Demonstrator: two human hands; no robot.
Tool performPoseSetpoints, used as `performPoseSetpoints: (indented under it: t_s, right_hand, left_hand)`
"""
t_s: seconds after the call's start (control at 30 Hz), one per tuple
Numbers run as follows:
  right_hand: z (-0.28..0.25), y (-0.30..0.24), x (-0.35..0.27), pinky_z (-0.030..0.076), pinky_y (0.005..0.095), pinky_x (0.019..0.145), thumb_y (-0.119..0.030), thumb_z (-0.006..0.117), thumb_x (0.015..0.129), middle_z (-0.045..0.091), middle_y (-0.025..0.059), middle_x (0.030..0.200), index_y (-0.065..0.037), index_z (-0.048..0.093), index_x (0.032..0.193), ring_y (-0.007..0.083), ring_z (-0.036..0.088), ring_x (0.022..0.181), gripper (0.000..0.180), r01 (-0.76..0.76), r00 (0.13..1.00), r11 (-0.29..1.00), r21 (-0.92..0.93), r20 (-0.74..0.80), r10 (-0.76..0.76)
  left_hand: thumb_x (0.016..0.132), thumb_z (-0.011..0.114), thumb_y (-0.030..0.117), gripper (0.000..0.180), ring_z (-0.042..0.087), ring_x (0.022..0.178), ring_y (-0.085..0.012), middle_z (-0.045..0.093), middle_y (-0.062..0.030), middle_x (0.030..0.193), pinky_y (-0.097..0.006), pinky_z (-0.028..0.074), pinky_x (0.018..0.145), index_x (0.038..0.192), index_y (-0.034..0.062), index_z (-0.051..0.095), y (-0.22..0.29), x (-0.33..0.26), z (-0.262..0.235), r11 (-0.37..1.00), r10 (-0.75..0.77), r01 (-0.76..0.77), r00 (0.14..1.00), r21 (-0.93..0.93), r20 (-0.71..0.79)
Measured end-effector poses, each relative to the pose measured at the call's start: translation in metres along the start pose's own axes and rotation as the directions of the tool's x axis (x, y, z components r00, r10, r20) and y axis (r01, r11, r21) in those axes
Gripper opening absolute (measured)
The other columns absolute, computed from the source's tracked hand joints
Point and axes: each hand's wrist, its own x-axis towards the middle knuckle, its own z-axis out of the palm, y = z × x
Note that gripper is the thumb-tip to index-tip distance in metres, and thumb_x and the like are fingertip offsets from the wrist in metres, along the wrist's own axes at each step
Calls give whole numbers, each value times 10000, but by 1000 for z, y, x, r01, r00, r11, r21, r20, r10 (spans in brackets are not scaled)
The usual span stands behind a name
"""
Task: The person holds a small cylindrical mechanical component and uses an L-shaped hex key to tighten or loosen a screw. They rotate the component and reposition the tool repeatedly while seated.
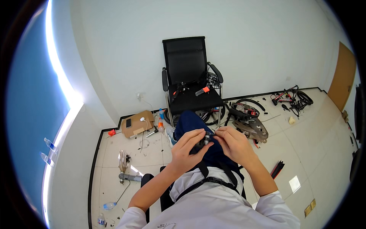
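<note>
Above my lap, my left hand (186, 150) is closed around a small black part with silver metal ends (207, 138), its thumb and fingers on either side. It looks like a bicycle component, but its exact kind is too small to tell. Close on its right, my right hand (235, 145) has its thumb and fingers pinched together. Something thin and dark seems to show at those fingertips, and I cannot make out what it is. Below the hands lie my dark blue trousers (189, 124).
A black armchair (196, 104) ahead carries loose parts. Left on the floor are cardboard (139, 119) with a phone (128, 123), an orange-labelled bottle (161, 124) and a grey metal tool-like piece (122, 168). Bicycle parts (249, 128) and a red-black frame (284, 96) lie right.
</note>
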Motion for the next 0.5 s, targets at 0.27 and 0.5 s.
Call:
performPoseSetpoints:
  t_s: [0.27,0.5]
  right_hand:
    - [0,0,2,542,375,703,-4,708,827,661,137,949,10,631,1027,319,661,827,214,-1,999,999,-33,44,2]
    - [3,-1,-2,538,364,650,20,719,818,660,133,928,5,616,997,303,655,769,208,-97,995,995,37,30,96]
  left_hand:
    - [702,874,35,393,707,925,-246,702,-136,1069,-309,580,820,1050,-23,701,-1,0,1,1000,-6,6,1000,-5,6]
    - [678,891,27,413,723,924,-249,715,-152,1063,-309,584,819,1042,-24,702,-1,-1,1,1000,-16,16,1000,17,9]
